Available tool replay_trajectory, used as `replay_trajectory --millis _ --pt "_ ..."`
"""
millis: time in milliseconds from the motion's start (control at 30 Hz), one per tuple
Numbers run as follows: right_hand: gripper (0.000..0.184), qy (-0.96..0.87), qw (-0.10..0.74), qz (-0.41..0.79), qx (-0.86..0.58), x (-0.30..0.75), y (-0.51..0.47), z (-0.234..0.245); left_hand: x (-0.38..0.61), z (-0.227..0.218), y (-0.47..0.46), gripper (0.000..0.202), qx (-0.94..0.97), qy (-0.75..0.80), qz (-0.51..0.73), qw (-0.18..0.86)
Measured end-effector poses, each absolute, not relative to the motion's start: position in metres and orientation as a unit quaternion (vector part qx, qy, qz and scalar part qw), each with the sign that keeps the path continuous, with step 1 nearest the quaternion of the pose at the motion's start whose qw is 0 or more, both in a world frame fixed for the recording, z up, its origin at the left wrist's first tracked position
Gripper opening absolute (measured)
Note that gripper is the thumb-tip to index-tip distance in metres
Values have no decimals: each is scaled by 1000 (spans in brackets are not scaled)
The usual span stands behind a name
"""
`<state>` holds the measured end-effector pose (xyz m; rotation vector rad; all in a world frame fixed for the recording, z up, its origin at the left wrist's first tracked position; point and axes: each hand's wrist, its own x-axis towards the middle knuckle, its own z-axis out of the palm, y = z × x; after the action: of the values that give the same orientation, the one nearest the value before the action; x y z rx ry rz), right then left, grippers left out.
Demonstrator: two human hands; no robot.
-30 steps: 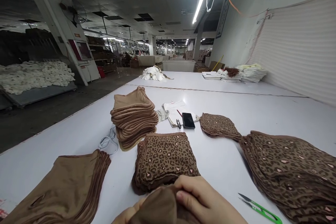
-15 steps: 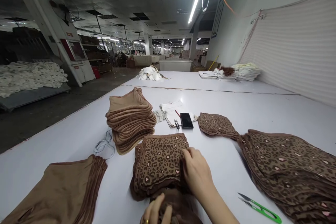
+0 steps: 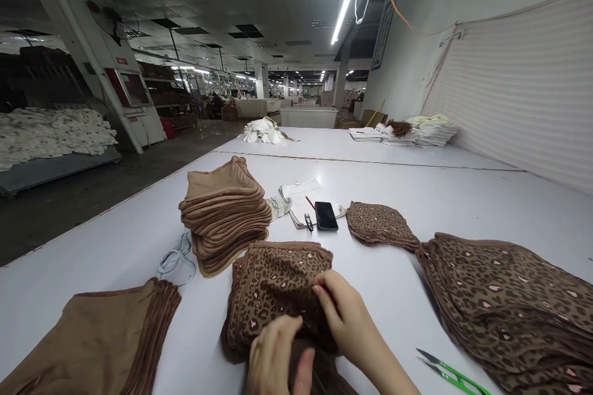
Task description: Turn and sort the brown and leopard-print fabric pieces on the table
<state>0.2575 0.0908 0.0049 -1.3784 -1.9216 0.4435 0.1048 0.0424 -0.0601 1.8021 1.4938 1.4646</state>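
In front of me lies a stack of leopard-print cloth pieces (image 3: 273,284), brown with small pink marks. My right hand (image 3: 347,315) pinches the top piece near its right edge, thumb and forefinger together, and the print there is creased. My left hand (image 3: 275,358) is curved over the near edge of the stack, with its thumb apart from the fingers. Plain dark brown cloth (image 3: 319,376) shows below and between the hands. Part of the left hand is cut off by the frame's bottom.
Plain brown pieces (image 3: 227,210) are stacked behind left, more (image 3: 102,333) at near left. Leopard-print piles (image 3: 382,223) lie right. Green thread snips (image 3: 454,376) lie near right. A phone (image 3: 326,216), papers (image 3: 301,191) and a pale cord (image 3: 178,264) are on the white table (image 3: 393,296).
My left hand has moved up onto the leopard-print stack. My right hand has shifted slightly left and down, and the top piece is now creased between the hands.
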Motion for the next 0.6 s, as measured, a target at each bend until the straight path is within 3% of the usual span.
replay_trajectory --millis 67,167,267,467,533,600 --pt "18 -743 386 228 -497 251 82 10 100 -40 63 29 571 530 507 367" --pt "18 -721 425 282 -468 242 74 9 97 -21 83 26 563 498 479 453" --pt "19 -736 447 187 -473 236 73 1 93 -11 82 30 573 500 485 432" --pt "19 -768 428 -69 -472 228 72 -9 85 -5 59 15 648 521 515 209" --pt "17 -772 413 -92 -474 225 68 -9 83 -7 56 15 627 538 513 231" --pt "18 -775 420 -65 -467 222 63 -8 81 -10 57 18 575 537 521 331"
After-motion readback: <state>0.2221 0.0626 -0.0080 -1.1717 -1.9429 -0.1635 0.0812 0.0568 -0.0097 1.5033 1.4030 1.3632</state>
